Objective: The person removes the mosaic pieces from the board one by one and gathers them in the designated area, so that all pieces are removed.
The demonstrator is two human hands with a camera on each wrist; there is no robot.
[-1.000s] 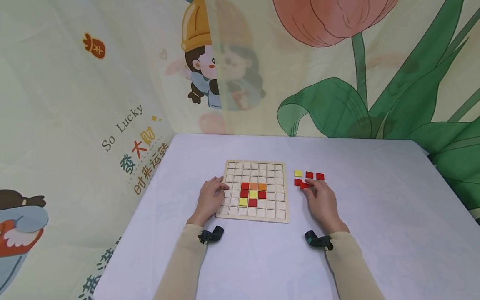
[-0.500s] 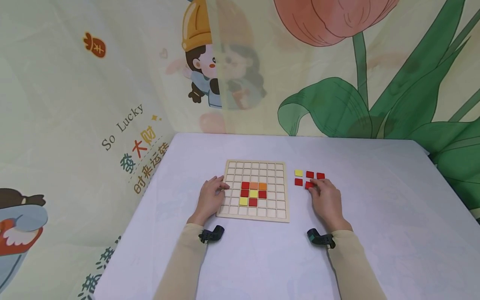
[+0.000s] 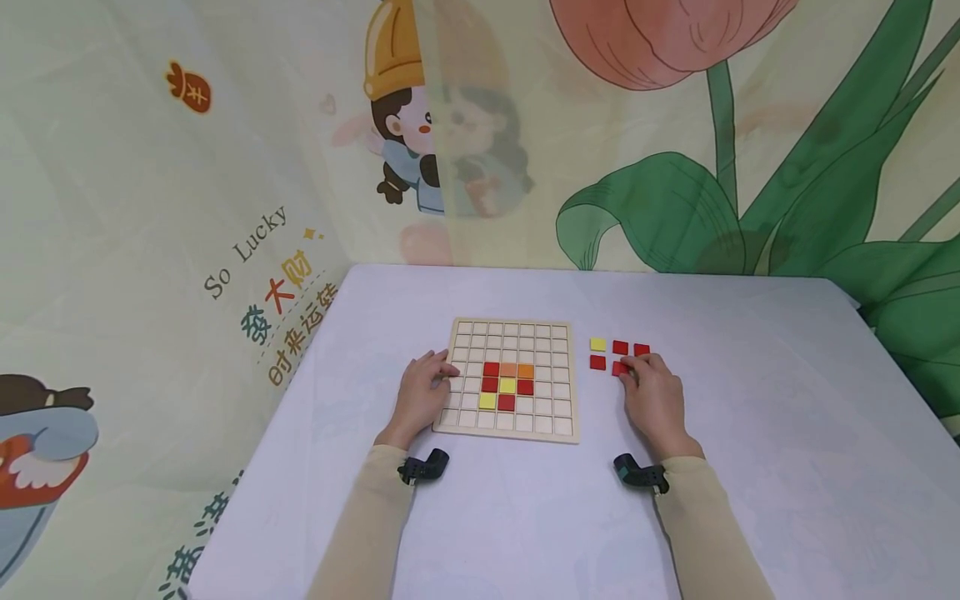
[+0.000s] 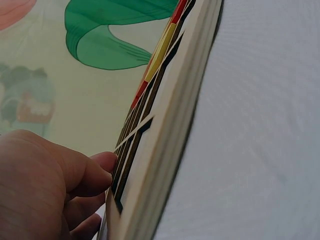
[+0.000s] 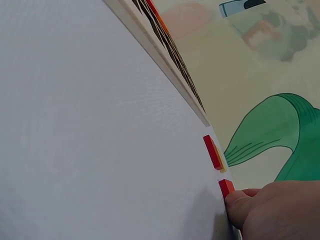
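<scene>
A square wooden grid board [image 3: 547, 423] lies on the table, with red, orange and yellow tiles in several middle cells. At its left edge, my left hand [image 3: 420, 393] holds the rim between thumb and curled fingers; the thumb tip reaches onto the board in the left wrist view. Right of the board, my right hand [image 3: 657, 402] pinches a red tile [image 5: 226, 188] at table level, thumb and fingers on its near side. Beside it lie another red tile [image 3: 597, 362], a yellow tile [image 3: 597, 344] and two red tiles in the row behind, one [image 3: 620, 347] fully visible.
A white-covered table [image 3: 525, 517] carries everything. Printed cloth [image 3: 637, 125] hangs behind and at the left, meeting the table's far edge. Each wrist wears a small black camera, one on the left [image 3: 423, 468] and one on the right [image 3: 641, 475].
My right hand has shifted slightly right with the red tile, which now stands apart from the red tile on its left, in line with it. The left hand keeps its place.
</scene>
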